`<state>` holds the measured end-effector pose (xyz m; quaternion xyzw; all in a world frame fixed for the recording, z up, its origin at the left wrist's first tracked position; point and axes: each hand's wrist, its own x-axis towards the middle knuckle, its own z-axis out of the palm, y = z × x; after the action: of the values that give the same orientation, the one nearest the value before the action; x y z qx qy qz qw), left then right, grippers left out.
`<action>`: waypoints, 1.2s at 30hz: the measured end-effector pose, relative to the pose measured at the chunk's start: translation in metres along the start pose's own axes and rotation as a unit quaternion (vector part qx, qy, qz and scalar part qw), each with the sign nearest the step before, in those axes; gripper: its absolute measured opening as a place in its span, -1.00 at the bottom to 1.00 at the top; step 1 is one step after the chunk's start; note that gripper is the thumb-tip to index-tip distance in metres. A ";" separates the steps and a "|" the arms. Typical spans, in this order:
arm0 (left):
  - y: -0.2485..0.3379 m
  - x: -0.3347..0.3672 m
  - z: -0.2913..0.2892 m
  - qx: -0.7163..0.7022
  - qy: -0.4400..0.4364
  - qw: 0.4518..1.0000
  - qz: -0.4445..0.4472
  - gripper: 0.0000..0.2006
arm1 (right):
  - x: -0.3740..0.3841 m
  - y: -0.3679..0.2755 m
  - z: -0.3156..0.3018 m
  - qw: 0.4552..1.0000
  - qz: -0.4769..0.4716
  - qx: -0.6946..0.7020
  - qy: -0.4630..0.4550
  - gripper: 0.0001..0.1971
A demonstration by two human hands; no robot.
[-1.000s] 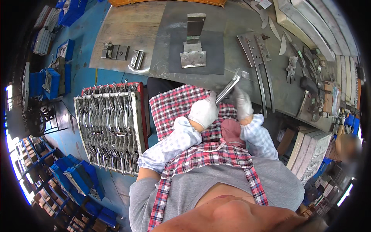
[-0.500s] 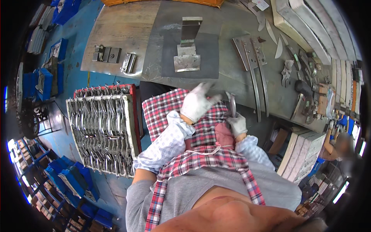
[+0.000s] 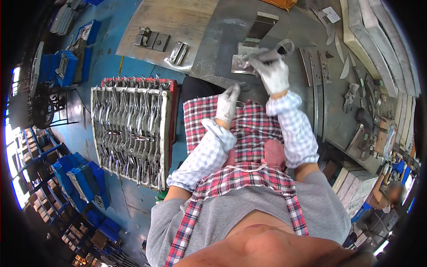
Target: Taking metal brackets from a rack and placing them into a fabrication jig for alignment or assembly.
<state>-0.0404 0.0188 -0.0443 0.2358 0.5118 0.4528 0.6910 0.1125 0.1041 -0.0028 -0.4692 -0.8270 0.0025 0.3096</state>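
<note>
My right hand [image 3: 274, 76], in a white glove with grey fingertips, is raised over the bench. Its fingers are closed around a hammer [image 3: 284, 48], smeared by motion, with a rounded end showing beyond the fingers. Just beyond this hand lies a small shiny metal plate [image 3: 241, 65], at the foot of an upright steel block [image 3: 262, 27]. My left hand [image 3: 227, 104], also gloved, hovers over the checked apron [image 3: 253, 124] near the bench edge. Its fingers stretch forward, thumb apart, and I see nothing held.
At my left stands a rack [image 3: 130, 133] packed with several curved metal tools. A clamp-like block [image 3: 152, 40] and a smaller metal piece [image 3: 178, 53] lie on the bench's left. Long metal bars [image 3: 316, 104] and a drilled plate [image 3: 318, 64] lie right. Another person [image 3: 386, 196] is far right.
My right hand has risen from beside my lap to above the bench, carrying the hammer. My left hand has drawn its spread fingers closer together. The whole view has shifted.
</note>
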 end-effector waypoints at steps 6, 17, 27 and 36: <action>0.019 0.024 -0.024 0.190 0.121 0.971 0.083 -0.72 | 0.019 -0.001 0.020 0.977 0.154 0.122 -0.080 -0.72; 0.053 0.059 0.003 0.392 0.152 0.852 0.312 -0.80 | 0.012 0.019 0.023 0.995 -0.002 0.095 -0.036 -0.84; 0.046 0.063 -0.003 0.395 0.161 0.872 0.239 -0.74 | -0.038 0.016 0.041 0.961 0.177 0.201 0.070 -0.82; 0.044 0.062 -0.002 0.398 0.151 0.863 0.273 -0.78 | -0.032 0.027 0.026 0.996 -0.031 0.063 0.049 -0.81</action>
<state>-0.0553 0.0937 -0.0409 0.5497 0.6620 0.4111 0.3009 0.1320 0.1021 -0.0481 -0.4227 -0.8230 0.0219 0.3789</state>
